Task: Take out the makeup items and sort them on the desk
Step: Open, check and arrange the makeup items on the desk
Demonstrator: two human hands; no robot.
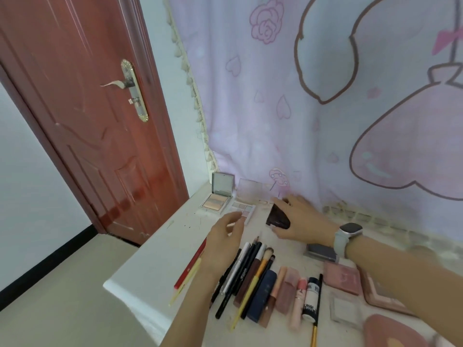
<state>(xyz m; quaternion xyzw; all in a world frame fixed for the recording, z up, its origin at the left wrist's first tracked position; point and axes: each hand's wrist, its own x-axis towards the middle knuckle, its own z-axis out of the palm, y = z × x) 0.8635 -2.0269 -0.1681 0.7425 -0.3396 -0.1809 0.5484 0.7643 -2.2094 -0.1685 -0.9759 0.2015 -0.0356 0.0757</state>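
My right hand [304, 221], with a pale watch on its wrist, grips a dark brown compact [277, 216] tilted on edge near the back of the desk. To its left, my left hand [225, 236] hovers with relaxed fingers and holds nothing. Two open palettes lean by the curtain: a blush palette with a mirror [216, 200] and a multi-shade eyeshadow palette [244, 210]. A row of pencils and brushes [246, 269] lies in front, then lipsticks and tubes [293, 294]. Pink compacts [342, 278] lie at the right.
The white desk [150, 266] ends at a rounded corner on the left, with floor below. A red wooden door [82, 116] stands left. A pink cartoon curtain [325, 96] hangs behind the desk. A grey box [319, 251] and a pink pouch [390, 329] lie at the right.
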